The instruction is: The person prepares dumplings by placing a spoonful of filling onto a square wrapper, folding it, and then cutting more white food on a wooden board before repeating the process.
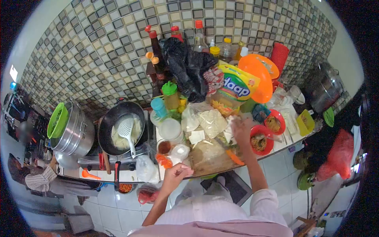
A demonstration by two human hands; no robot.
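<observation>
My left hand (pixel 177 175) is over the front edge of the wooden cutting board (pixel 203 170), its fingers curled together; whatever lies between them, if anything, is too small to make out. My right hand (pixel 241 130) reaches over the board's back right part, beside white sheets (pixel 229 129). Its fingers are blurred, so their grip cannot be told. A knife with an orange handle (pixel 235 157) lies on the board below my right hand. Nearby are a white square sheet (pixel 197 137) and a pale, flat, rough-looking pile (pixel 212 123). Shredded vegetables (pixel 225 108) sit behind them.
To the left, a black wok (pixel 103 134) holds a white slotted spoon (pixel 126 128), with a large steamer pot (pixel 81 132) beyond. Red bowls (pixel 269 147) stand at right. Bottles, a black plastic bag (pixel 189 65) and a yellow-green pouch (pixel 237 83) line the tiled wall.
</observation>
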